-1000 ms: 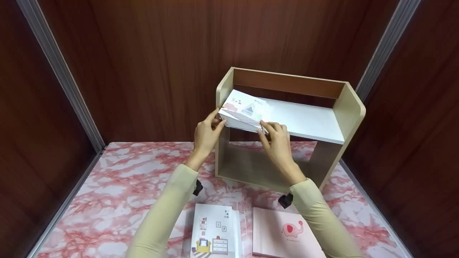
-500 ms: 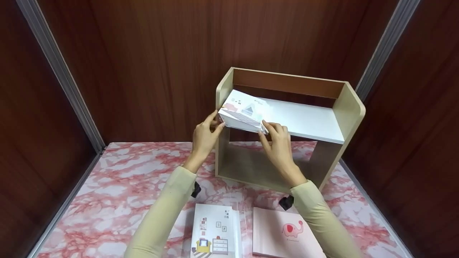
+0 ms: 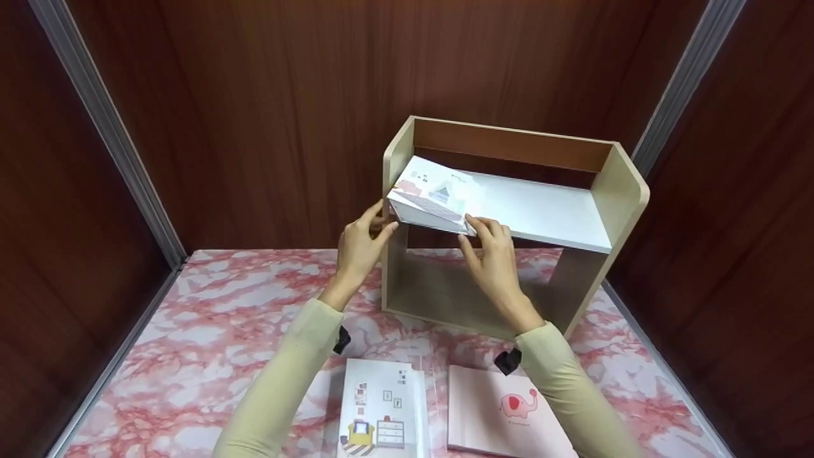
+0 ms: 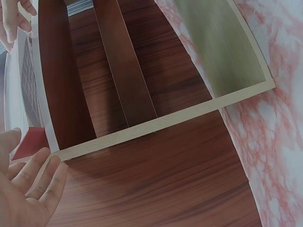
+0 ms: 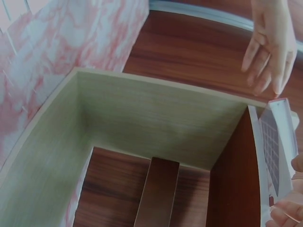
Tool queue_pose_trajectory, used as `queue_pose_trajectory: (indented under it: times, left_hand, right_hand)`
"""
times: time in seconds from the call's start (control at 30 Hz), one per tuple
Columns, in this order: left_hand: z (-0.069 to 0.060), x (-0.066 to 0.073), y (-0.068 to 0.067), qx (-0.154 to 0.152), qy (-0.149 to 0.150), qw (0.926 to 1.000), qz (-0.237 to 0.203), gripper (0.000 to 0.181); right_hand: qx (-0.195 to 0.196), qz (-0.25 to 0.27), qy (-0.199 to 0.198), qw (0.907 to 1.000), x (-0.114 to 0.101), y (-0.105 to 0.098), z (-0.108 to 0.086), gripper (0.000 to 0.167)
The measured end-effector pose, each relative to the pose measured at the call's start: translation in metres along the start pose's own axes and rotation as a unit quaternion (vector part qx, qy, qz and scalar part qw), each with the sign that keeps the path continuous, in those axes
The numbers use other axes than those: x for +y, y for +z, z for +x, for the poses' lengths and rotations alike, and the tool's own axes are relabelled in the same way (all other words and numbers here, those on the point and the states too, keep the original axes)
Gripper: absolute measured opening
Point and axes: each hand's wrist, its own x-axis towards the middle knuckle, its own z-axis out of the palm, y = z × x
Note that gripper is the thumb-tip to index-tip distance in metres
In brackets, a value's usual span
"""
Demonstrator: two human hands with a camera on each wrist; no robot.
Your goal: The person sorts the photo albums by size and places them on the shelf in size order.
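A white book [image 3: 435, 191] with pastel drawings lies on the left part of the white upper board of a small wooden bookshelf [image 3: 620, 197], its cover lifted a little from the pages at the front. My right hand [image 3: 496, 264] pinches its front right corner between thumb and fingers. Beside the front left corner is my left hand [image 3: 359, 251], fingers extended near the shelf's side panel. In the left wrist view the left hand [image 4: 33, 189] has spread fingers and a red strip of the book [image 4: 31, 142] shows beyond them. Whether it touches the book is unclear.
On the pink marbled table [image 3: 254, 305] in front lie a white book with furniture drawings [image 3: 378, 407] and a pink book with an elephant [image 3: 502, 410]. The shelf's lower compartment [image 3: 458, 286] opens toward me. Dark wood panels [image 3: 273, 127] enclose the table.
My left hand has drawn slightly left and down from the book's front left corner. My right hand stays at the right corner, and the book has hardly moved.
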Motion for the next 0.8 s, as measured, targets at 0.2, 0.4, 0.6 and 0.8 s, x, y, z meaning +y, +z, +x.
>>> queue_pose_trajectory:
  times: [0.2,0.4,0.6,0.8]
  left_hand:
    - [-0.005,-0.002,-0.004,-0.007,0.0,0.9999,0.011,0.049]
    - [-0.009,-0.008,-0.005,-0.013,0.002,0.9997,0.019,0.049]
    - [-0.011,-0.013,-0.007,-0.009,-0.001,0.9998,0.018,0.048]
    - [-0.014,-0.017,-0.009,-0.006,-0.003,0.9998,0.017,0.047]
  right_hand:
    - [-0.004,0.008,0.009,0.9999,-0.002,-0.002,-0.003,0.034]
    - [-0.008,0.013,0.012,0.9998,-0.001,-0.003,-0.006,0.033]
    - [-0.002,0.01,0.006,0.9999,0.001,-0.004,-0.009,0.034]
    - [-0.001,0.007,0.008,0.9999,0.003,-0.004,-0.012,0.034]
